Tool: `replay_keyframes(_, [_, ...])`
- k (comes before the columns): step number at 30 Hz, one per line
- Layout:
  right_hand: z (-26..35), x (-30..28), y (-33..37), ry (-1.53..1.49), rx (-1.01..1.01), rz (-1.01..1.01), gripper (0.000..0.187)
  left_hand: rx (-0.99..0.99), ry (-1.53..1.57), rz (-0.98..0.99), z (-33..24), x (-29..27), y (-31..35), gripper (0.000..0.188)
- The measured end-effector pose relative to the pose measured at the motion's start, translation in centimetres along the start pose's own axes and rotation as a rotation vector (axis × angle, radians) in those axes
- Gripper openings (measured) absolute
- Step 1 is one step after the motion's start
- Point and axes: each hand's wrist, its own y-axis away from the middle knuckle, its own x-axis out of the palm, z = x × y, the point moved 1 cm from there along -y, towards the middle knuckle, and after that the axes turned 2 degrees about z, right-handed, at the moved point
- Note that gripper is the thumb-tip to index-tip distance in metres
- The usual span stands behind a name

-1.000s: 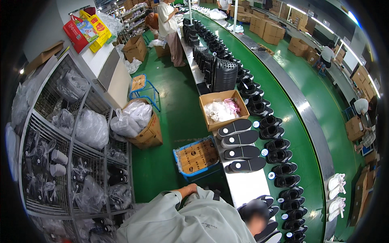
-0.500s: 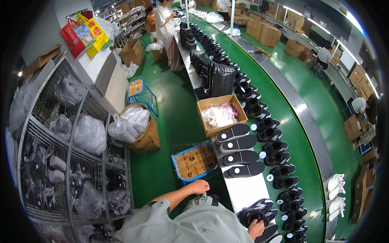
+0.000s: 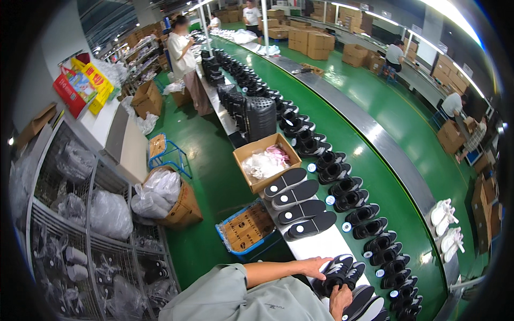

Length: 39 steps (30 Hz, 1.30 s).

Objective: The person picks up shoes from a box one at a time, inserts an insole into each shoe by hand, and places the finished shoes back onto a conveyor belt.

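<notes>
We spot dark capitals across the near stool's cardboard top [image 3: 247,229]! Far left, we catch pale lettering on the red bag [image 3: 70,92], more print on the yellow bag [image 3: 94,85] beside it; the grey shirt's [image 3: 249,297] script and the round white labels [image 3: 347,227] at right are too small for us.

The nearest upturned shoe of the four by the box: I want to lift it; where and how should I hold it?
The shoe is probably best held midway, by its long edges, from above: it lies sole up, with white benchtop along its near side.
</notes>
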Motion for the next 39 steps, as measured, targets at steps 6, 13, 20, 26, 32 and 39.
replay_keyframes(6, [0.5, 0.0, -0.2, 0.000, -0.090, -0.003, 0.033, 0.117, -0.051, 0.040, -0.9, 2.7, -4.0, 0.098])
replay_keyframes(13, [2.7, -0.6, -0.9, -0.057, 0.000, -0.027, 0.030, -0.022, -0.099, 0.138, -2.7, -0.9, -5.6, 0.088])
replay_keyframes(20, [3.1, 0.6, 1.6, -0.216, 0.168, -0.236, 0.017, 0.063, -0.292, 0.376, -5.7, -1.5, -5.3, 0.095])
replay_keyframes(26, [3.6, 1.7, 1.9, -0.235, 0.222, -0.299, 0.016, 0.117, -0.520, 0.489, -6.3, -2.3, -6.4, 0.098])
replay_keyframes(32, [3.3, 1.5, 0.9, -0.277, 0.220, -0.247, 0.016, 0.170, -0.566, 0.411, -5.6, -2.4, -6.9, 0.098])
replay_keyframes(39, [1.3, -3.6, 2.3, -0.350, 0.253, -0.442, 0.012, 0.170, -0.064, 0.113, -9.5, -5.7, -6.7, 0.038])
